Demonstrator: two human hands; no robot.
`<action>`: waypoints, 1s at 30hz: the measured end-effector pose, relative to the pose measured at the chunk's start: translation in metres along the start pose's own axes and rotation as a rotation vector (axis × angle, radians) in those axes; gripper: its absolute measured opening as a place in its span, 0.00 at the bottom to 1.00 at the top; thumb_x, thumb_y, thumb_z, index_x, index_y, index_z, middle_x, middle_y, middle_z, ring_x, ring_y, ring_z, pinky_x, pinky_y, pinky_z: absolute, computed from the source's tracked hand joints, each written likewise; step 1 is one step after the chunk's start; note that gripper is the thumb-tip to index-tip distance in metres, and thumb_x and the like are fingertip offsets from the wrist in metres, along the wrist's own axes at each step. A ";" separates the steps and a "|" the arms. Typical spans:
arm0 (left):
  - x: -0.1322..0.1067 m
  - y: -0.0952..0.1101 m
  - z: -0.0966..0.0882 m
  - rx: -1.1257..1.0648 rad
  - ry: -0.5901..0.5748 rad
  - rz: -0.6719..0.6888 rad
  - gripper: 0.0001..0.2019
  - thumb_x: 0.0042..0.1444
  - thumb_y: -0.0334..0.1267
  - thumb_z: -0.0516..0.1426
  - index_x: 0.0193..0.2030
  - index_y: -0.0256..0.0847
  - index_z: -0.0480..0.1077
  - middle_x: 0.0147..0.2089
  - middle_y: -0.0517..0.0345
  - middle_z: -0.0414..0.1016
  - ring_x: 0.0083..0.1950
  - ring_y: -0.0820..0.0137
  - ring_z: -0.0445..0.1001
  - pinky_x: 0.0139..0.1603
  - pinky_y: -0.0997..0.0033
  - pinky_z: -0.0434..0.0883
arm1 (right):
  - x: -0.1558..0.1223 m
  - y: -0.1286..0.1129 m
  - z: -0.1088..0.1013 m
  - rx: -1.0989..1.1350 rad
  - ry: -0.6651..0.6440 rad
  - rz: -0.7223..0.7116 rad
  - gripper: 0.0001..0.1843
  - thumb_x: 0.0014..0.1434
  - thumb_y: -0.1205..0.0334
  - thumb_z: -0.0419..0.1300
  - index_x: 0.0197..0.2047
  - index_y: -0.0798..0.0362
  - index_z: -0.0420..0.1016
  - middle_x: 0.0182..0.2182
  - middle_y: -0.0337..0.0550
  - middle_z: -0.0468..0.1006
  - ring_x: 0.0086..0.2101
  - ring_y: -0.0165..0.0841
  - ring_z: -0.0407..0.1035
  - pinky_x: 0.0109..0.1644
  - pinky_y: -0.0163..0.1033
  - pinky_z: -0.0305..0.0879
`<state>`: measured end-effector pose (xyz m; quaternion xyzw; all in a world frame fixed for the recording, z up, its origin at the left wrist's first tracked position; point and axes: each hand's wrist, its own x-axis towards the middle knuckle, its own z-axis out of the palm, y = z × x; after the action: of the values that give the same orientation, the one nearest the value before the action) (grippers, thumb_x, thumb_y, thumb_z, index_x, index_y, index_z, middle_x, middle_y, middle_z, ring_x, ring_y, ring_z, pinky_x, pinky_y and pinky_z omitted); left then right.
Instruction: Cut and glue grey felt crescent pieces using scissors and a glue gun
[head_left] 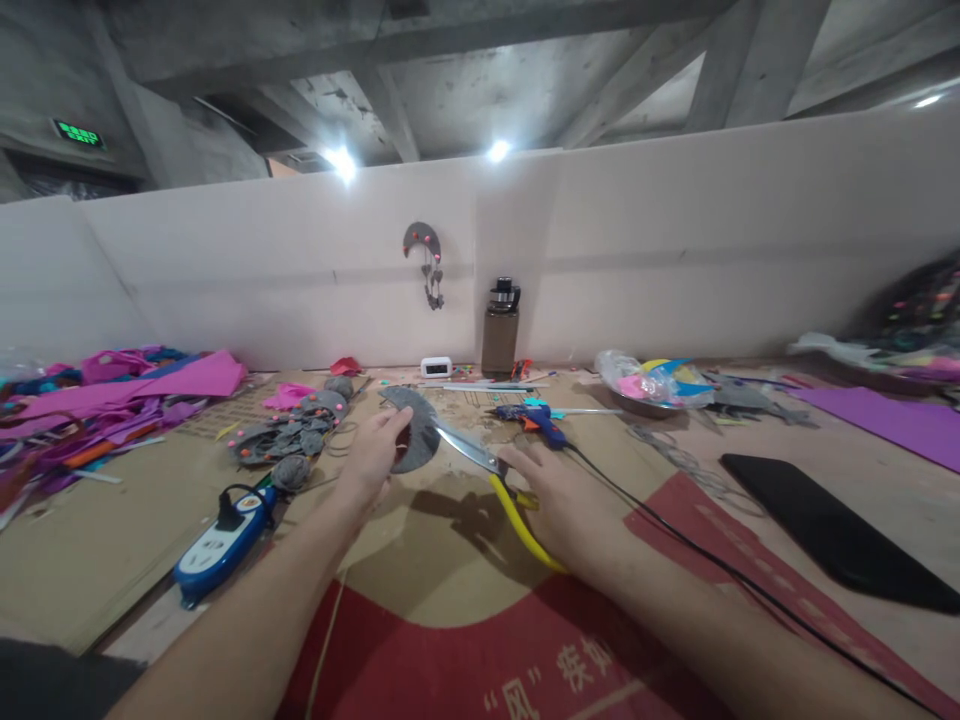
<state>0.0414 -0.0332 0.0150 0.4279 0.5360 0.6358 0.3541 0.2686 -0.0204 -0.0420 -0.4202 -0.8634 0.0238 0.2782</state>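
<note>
My left hand (373,452) pinches a grey crescent-shaped felt piece (417,432) by its left edge and holds it above the cardboard. My right hand (559,500) grips yellow-handled scissors (480,462). Their blades are parted and reach into the right side of the felt piece. Both forearms come in from the bottom of the head view.
Cardboard sheet (90,545) covers the table. A blue power strip (222,545) lies left, a pile of grey felt shapes (296,432) behind it. A blue glue gun (536,420) with black cord, a bottle (500,330), pink felt scraps (112,395), a black sheet (832,530) and a white partition (675,240) surround.
</note>
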 end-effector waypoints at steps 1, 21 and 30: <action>0.000 0.000 0.000 0.001 -0.002 -0.004 0.16 0.42 0.47 0.63 0.21 0.39 0.62 0.20 0.66 0.62 0.21 0.78 0.59 0.21 0.77 0.52 | 0.000 -0.001 0.000 -0.010 -0.007 -0.010 0.22 0.58 0.66 0.55 0.56 0.46 0.67 0.44 0.46 0.71 0.39 0.34 0.68 0.38 0.34 0.58; 0.001 -0.005 -0.001 0.071 -0.124 0.035 0.18 0.42 0.49 0.64 0.23 0.36 0.65 0.19 0.66 0.60 0.20 0.80 0.56 0.22 0.78 0.54 | 0.000 -0.002 -0.006 -0.303 0.064 -0.131 0.18 0.58 0.63 0.56 0.53 0.47 0.69 0.39 0.44 0.74 0.35 0.34 0.67 0.32 0.37 0.52; 0.003 -0.007 -0.003 0.097 -0.142 0.063 0.17 0.42 0.48 0.65 0.22 0.37 0.66 0.19 0.65 0.60 0.20 0.79 0.57 0.22 0.78 0.53 | 0.000 -0.002 -0.012 -0.347 0.064 -0.188 0.18 0.60 0.63 0.56 0.53 0.49 0.69 0.40 0.46 0.75 0.37 0.36 0.68 0.35 0.38 0.54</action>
<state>0.0376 -0.0299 0.0087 0.5052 0.5262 0.5878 0.3499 0.2730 -0.0241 -0.0312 -0.3798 -0.8807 -0.1647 0.2301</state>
